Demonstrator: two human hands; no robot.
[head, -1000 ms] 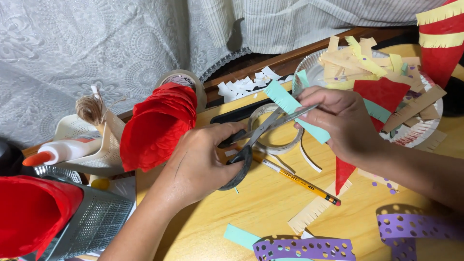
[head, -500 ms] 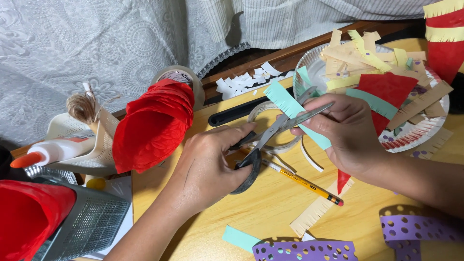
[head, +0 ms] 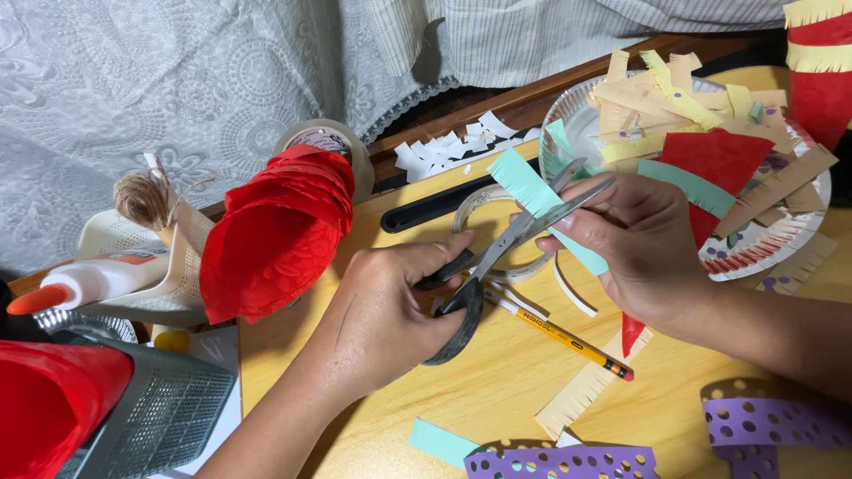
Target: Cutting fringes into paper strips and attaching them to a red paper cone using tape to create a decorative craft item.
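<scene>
My left hand (head: 390, 310) grips the dark handles of a pair of scissors (head: 497, 257), whose blades point up and to the right. The blades sit across a teal paper strip (head: 532, 200) with a fringed edge. My right hand (head: 635, 244) pinches that strip from the right, just beside the blade tips. A red paper point (head: 632, 333) hangs below my right hand. Both hands hover over a yellow wooden table (head: 497, 390).
A paper plate (head: 763, 244) heaped with fringed paper strips sits at right. A yellow pencil (head: 568, 337) and a tape ring (head: 479, 208) lie under the hands. A red crepe roll (head: 280, 235), glue bottle (head: 89, 279), twine, purple perforated strips (head: 559, 461) and white scraps surround them.
The view has shifted a little. The scissors and the teal strip stay in the same hands, with the blades sitting slightly further along the strip.
</scene>
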